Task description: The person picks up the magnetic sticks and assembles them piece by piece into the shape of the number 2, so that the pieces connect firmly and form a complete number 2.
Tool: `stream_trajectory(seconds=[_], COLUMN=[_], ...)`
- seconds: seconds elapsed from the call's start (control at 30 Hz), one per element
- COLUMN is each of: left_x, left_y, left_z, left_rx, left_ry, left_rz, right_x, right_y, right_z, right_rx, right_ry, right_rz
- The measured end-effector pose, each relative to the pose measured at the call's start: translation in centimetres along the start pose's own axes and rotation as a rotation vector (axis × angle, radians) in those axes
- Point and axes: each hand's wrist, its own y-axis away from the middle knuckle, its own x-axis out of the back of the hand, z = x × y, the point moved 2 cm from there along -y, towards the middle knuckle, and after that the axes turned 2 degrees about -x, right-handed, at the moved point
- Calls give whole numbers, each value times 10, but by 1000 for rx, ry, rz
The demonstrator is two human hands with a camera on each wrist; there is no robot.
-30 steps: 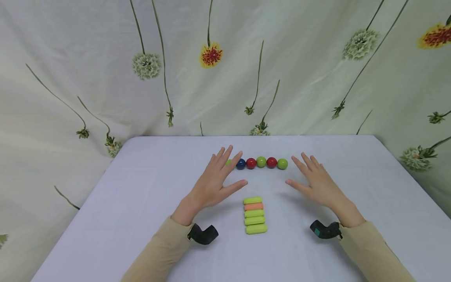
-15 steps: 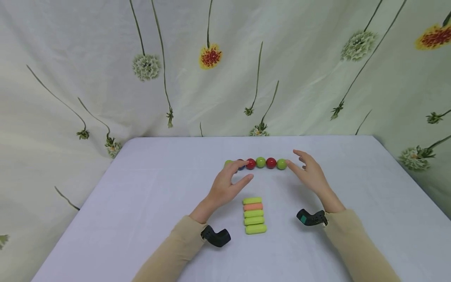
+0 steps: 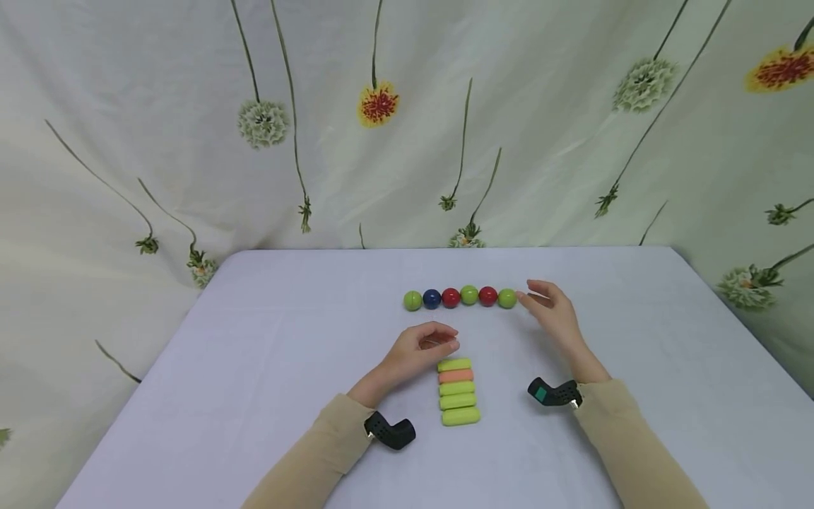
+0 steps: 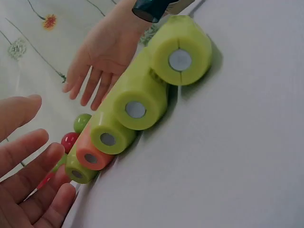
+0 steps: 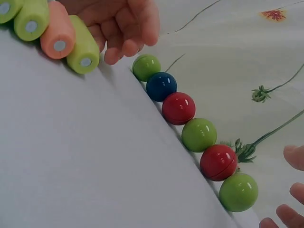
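Right now your left hand (image 3: 420, 350) grips nothing, its fingers loosely bent, just beside the end green stick (image 3: 454, 364). From there the orange stick (image 3: 456, 376) and three more green ones run back toward you. Your right hand (image 3: 556, 318) is also empty, near the end green ball (image 3: 506, 298); five more balls stretch leftward from it, beyond your left fingers. You seem to be at the reaching step; picking anything up would call for lowering and closing your fingers.

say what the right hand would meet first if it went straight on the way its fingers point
Likely the rightmost green ball, just ahead of the right hand, though depth is unclear.
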Motion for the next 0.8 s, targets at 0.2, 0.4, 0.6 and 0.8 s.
stream_trajectory(seconds=[0.2, 0.4, 0.6, 0.8], left_x=[-1, -3, -1, -1], left_y=[2, 4, 10, 12], left_z=[-2, -2, 22, 33], left_rx=[2, -29, -48, -65], left_ry=[-36, -66, -80, -108], left_rz=[-54, -106, -108, -102], right_x=[-6, -10, -12, -14], right_y=[-3, -7, -11, -12], right_z=[10, 23, 28, 29], right_rx=[48, 65, 117, 170], right_ry=[-19, 29, 150, 194], right_rz=[-31, -26, 9, 35])
